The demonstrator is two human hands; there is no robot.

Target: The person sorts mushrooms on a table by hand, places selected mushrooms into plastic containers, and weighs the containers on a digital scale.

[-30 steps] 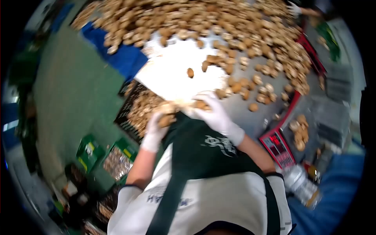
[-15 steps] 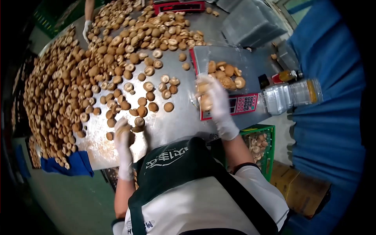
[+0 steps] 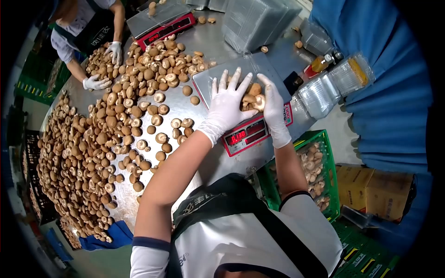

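Observation:
White gloves cover both of my hands. My left hand (image 3: 228, 103) lies over the near scale's platform with its fingers spread, beside a small group of mushrooms (image 3: 254, 98). On the other side of that group is my right hand (image 3: 273, 104), its fingers extended along the mushrooms. The mushrooms rest on the platform between the two palms, partly hidden by my fingers. The red scale (image 3: 245, 135) below my hands shows lit red digits. A large spread of brown mushrooms (image 3: 88, 162) covers the metal table to the left.
Across the table a co-worker's gloved hands (image 3: 96, 82) touch mushrooms near a second red scale (image 3: 167, 30). Stacked clear trays (image 3: 259, 23) stand behind my scale. More clear containers (image 3: 320, 92) and a bottle (image 3: 320, 64) are at right. A green crate (image 3: 330, 173) sits below the table edge.
The view has swung right. My left hand has moved from the loose mushrooms on the table to the scale, and both hands now flank the mushrooms there. More of the co-worker shows.

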